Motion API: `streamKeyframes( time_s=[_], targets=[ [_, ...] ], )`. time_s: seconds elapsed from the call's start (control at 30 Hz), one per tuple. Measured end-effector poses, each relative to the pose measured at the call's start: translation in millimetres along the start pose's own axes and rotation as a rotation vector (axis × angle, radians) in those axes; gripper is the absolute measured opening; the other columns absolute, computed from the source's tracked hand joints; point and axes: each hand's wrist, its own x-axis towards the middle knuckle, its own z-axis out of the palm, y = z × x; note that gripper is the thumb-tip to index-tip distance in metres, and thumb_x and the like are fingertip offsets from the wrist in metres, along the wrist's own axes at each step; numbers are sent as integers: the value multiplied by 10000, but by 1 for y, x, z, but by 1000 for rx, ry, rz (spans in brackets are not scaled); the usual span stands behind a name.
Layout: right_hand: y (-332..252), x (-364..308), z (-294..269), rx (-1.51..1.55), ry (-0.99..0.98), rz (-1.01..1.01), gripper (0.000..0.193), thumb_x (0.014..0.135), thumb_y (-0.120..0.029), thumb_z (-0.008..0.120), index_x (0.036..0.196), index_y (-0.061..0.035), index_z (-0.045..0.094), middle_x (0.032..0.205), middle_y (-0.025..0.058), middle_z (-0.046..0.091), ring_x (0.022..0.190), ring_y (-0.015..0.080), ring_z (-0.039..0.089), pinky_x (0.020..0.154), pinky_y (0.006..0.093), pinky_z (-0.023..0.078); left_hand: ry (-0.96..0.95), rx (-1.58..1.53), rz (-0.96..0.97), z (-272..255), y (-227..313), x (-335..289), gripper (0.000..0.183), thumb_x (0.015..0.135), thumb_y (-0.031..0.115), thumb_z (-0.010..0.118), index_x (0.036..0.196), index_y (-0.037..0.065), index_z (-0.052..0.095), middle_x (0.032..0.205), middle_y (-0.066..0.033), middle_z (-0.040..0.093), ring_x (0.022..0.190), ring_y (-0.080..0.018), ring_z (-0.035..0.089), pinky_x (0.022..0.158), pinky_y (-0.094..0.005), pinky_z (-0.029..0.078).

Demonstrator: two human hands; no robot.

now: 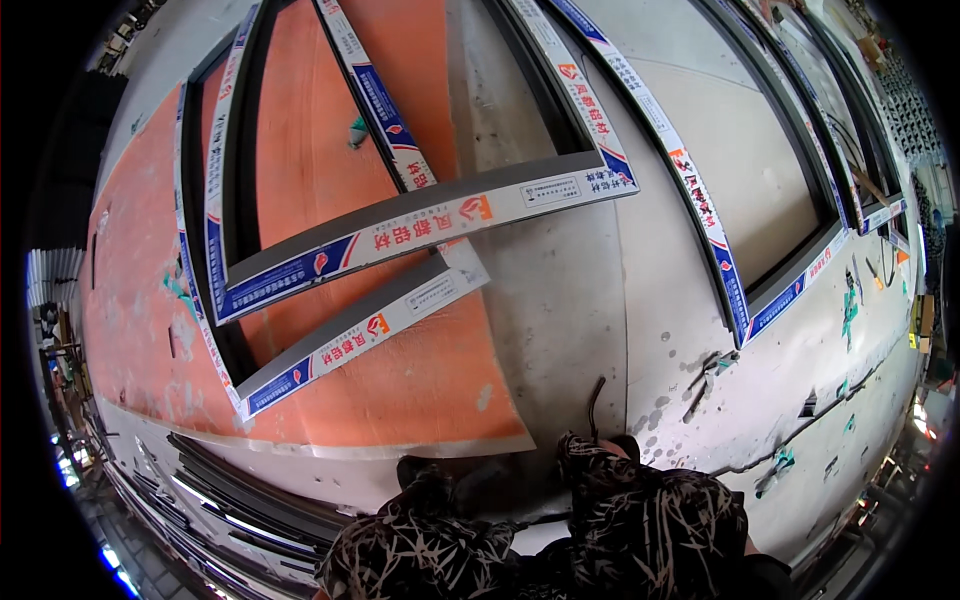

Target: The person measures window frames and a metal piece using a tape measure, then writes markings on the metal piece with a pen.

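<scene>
Neither of my hands shows; only slivers of skin appear beside my legs at the lower edge, too little to make out as a hand or an arm. Ahead lies a large dark grey metal frame (415,208) with white and blue printed film on its faces. Its near bar crosses over a second, lower frame (365,335) at the left. Further right lies another film-covered frame (692,190), its near corner pointing toward me. My legs in black patterned trousers (650,520) fill the bottom middle, apart from the frames.
An orange sheet (420,390) lies under the left frames on the pale floor (570,300). Dark metal bars (250,495) are stacked at the lower left. A thin dark strip (820,415) and green scraps (775,470) lie on the right. More frames (870,150) stand at the far right.
</scene>
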Motion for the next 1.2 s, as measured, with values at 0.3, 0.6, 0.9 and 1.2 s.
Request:
streamKeyframes(
  time_s=[0.3,0.6,0.9,1.2],
  targets=[
    [-10,2,6,47,-62,-12,564,765,-234,656,1308,-104,576,1082,159,616,947,376,616,801,461,502,-98,-20,-217,-11,-30,-20,418,832,411,690,1058,66,623,898,-188,700,868,-418,674,761,-494,531],
    [-21,16,-16,-219,-347,-108,705,757,-196,638,1434,-115,459,1236,207,547,1158,398,543,985,453,455,-161,54,-257,-44,-54,-15,383,842,395,683,1039,71,623,878,-184,700,848,-418,675,744,-498,531],
    [-162,37,-137,14,108,18,658,748,-220,773,1320,-87,475,1175,195,561,974,385,604,806,453,523,-10,517,263,-228,35,-85,387,791,391,759,890,73,561,803,-153,676,785,-371,667,682,-499,508],
    [-328,-152,-343,1167,-297,270,820,778,-231,855,1442,-94,395,1246,110,569,1135,223,562,959,387,501,-27,115,260,-391,251,-300,503,717,380,846,948,15,590,808,-179,636,754,-339,617,687,-446,474]
  ],
)
